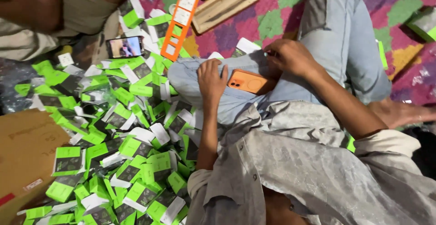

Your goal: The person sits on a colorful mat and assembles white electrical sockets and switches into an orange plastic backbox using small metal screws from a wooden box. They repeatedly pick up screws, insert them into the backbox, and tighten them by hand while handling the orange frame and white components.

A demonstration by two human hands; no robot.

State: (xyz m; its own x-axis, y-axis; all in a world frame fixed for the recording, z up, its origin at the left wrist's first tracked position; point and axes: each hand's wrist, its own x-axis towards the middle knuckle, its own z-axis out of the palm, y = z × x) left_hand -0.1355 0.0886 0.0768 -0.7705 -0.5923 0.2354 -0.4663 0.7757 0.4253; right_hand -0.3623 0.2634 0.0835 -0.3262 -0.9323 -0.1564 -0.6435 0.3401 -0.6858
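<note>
Far left, a brown cardboard box point(22, 152) sits at the edge of the floor, and spilling away from it is a big heap of small green-and-white cartons point(122, 134), tumbled every which way. Above the heap, another person's arm and beige clothing point(59, 7) fill the top corner. Just below that, a phone with a lit screen point(125, 47) lies among the cartons. Beside it, an orange card strip with white squares point(180, 23) lies slanted, and next to that a shallow wooden tray point(227, 4) rests on the bright patterned mat point(281, 20).

Now to the middle: the left hand point(211, 79) lies flat on the denim-clad knee point(218, 93), fingers close together and pointing up, gripping nothing, its edge just touching the orange phone point(249, 82). That phone lies face down on the lap, camera end toward the left hand, between the two hands.

On to the right hand point(290, 57): it rests at the phone's upper right end, fingers curled narrow at the jeans near a white carton point(247, 47); whether they pinch anything I cannot tell. Further right, the other leg point(345, 39) stretches over the mat, a bare foot point(399, 113) at the edge, and a grey shirt point(309, 170) fills the bottom.
</note>
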